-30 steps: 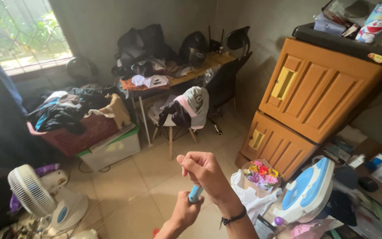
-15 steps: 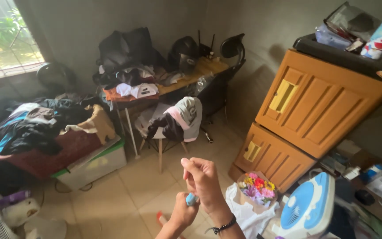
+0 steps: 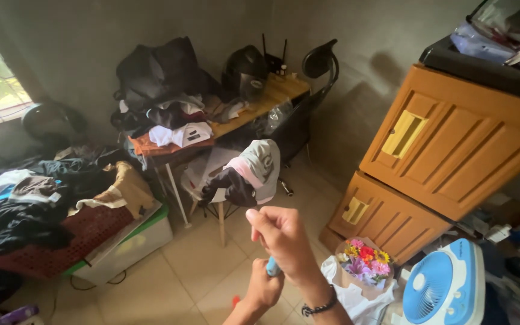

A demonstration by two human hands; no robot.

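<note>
We hold a small blue tube (image 3: pixel 272 265) low in front of us: our left hand (image 3: pixel 264 290) clenches its lower end, our right hand (image 3: pixel 283 241) pinches closed above it. Beyond stand a flower bouquet (image 3: pixel 365 263), a clothes-draped chair (image 3: pixel 242 174) and a cluttered bench (image 3: pixel 272 96).

Light blue tube (image 3: pixel 271 265), orange cabinet (image 3: pixel 452 150), blue-and-white fan (image 3: pixel 443 289), multicoloured bouquet (image 3: pixel 365 260)

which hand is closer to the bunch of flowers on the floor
The right hand, with the wristband, seems slightly nearer: it is up and left of the flower bouquet. The left hand sits below it, gripping the blue object, farther left of the flowers. It is close.
</note>
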